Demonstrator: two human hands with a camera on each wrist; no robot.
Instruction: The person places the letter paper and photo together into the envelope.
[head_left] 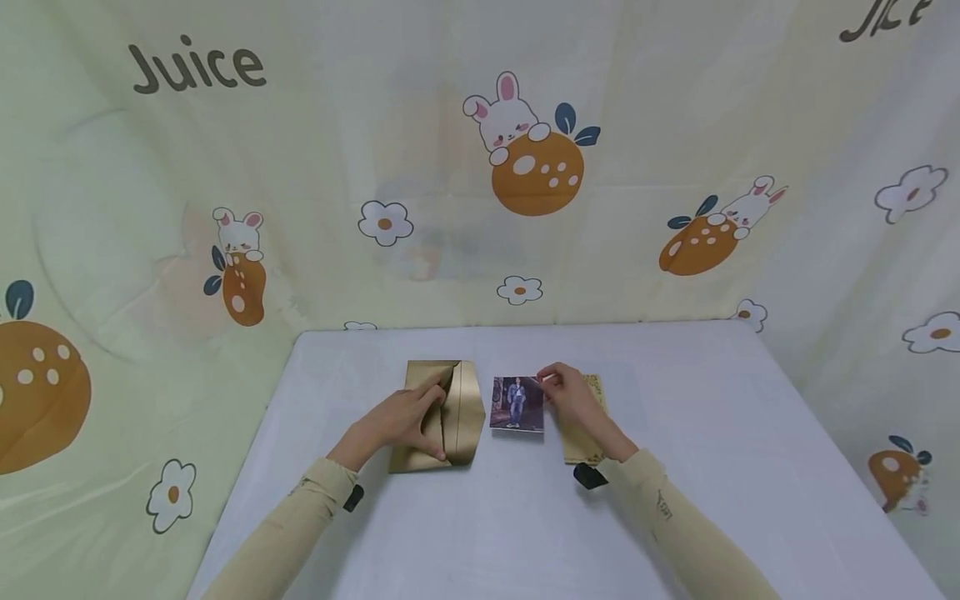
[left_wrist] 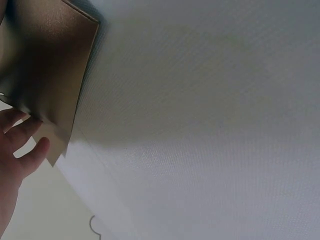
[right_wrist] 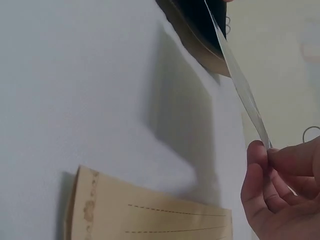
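A gold envelope (head_left: 468, 417) lies on the table with its flap folded out to the right and its mouth bulging apart. My left hand (head_left: 405, 417) grips the envelope across the mouth, thumb at the near side and fingers at the far side; in the left wrist view some fingertips (left_wrist: 35, 155) show beside its edge. My right hand (head_left: 573, 400) pinches a photo (head_left: 517, 404) of a standing person by its upper right corner. Seen from the right wrist, the photo (right_wrist: 242, 90) is edge-on and raised off the table, between thumb and fingers.
Under my right hand lies a cream folded card (head_left: 581, 446) with a patterned border; printed dashed lines show on the card (right_wrist: 150, 215) in the right wrist view. The white table (head_left: 480, 533) ends at a patterned curtain (head_left: 315, 208) behind and at both sides.
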